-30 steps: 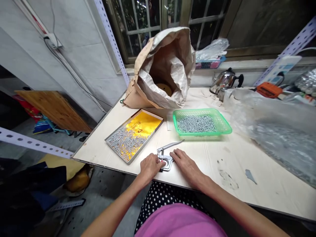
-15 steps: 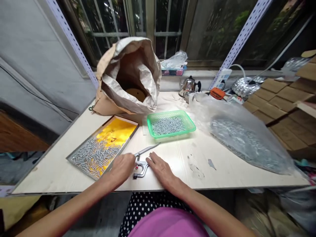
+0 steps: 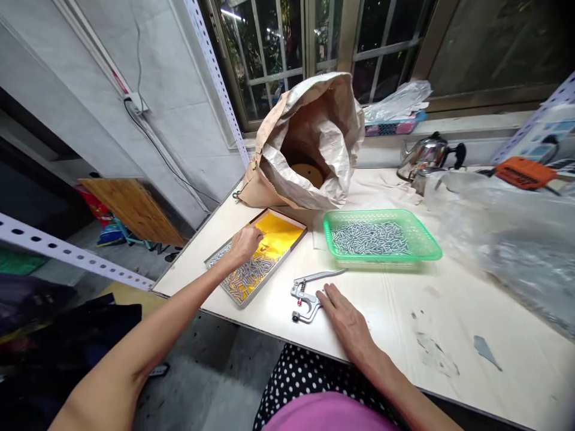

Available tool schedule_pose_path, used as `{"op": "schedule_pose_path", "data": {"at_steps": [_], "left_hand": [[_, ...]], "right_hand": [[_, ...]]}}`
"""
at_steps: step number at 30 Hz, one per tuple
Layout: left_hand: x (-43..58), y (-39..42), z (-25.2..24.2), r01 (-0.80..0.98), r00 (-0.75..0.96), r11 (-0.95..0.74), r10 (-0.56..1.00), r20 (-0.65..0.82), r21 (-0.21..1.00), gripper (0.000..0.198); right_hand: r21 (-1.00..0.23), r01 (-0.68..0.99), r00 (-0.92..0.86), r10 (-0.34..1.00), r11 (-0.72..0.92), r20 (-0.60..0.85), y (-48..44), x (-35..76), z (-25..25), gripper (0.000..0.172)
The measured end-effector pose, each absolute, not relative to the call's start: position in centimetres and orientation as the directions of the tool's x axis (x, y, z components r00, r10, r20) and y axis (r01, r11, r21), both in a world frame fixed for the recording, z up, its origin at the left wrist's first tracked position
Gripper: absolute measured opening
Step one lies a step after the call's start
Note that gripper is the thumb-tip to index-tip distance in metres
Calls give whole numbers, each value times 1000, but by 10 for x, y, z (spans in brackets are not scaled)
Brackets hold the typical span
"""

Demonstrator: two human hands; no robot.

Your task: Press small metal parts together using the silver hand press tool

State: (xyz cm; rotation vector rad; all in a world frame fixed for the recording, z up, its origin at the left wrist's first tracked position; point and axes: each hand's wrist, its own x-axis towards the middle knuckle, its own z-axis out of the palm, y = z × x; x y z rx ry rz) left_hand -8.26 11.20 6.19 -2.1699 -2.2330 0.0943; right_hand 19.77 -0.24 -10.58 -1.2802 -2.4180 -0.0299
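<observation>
My left hand (image 3: 247,242) is over a shallow tray (image 3: 287,251) with a yellow sheet in it and many small silvery metal pins (image 3: 254,272). Its fingers are closed together; whatever they hold, if anything, is hidden. On the table lies a pair of silver hand-press pliers (image 3: 309,302), with a C-shaped jaw, a spring and a long lever. My right hand (image 3: 348,320) rests flat beside the jaw, fingers stretched out and fingertips touching the pliers. Part of the tool is hidden beneath that hand.
A green plastic basket (image 3: 381,258) of similar metal pins stands behind the pliers. Behind it are a large open paper sack (image 3: 269,161) and a metal kettle (image 3: 424,155). At right lie a clear plastic bag (image 3: 530,227), an orange item (image 3: 525,173) and a grey scrap (image 3: 485,350).
My left hand has moved from beside the pliers to over the tray of pins. My right hand stays by the pliers. The whole view has turned left.
</observation>
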Motion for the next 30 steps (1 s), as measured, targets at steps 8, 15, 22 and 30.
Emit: {"op": "schedule_pose_path", "data": {"at_steps": [8,15,22,30], "left_hand": [[-112,130,6,988,-98,80,986,-137,-129,25],[-120,137,-5,990,-91,75,986,-139,-117,28],[-92,115,28,998,-32,34,999,-38,43,25],[-22,28,11,615,1,310,919,-394,725,16]], "right_hand": [[-138,799,-474,754,585,455,-3,194,-104,51],[-176,796,-474,778,579,413,-3,194,-99,47],[-177,790,-466,762,587,450,-1,192,-99,43],[-230,803,-446,809,551,383,0,191,-89,36]]}}
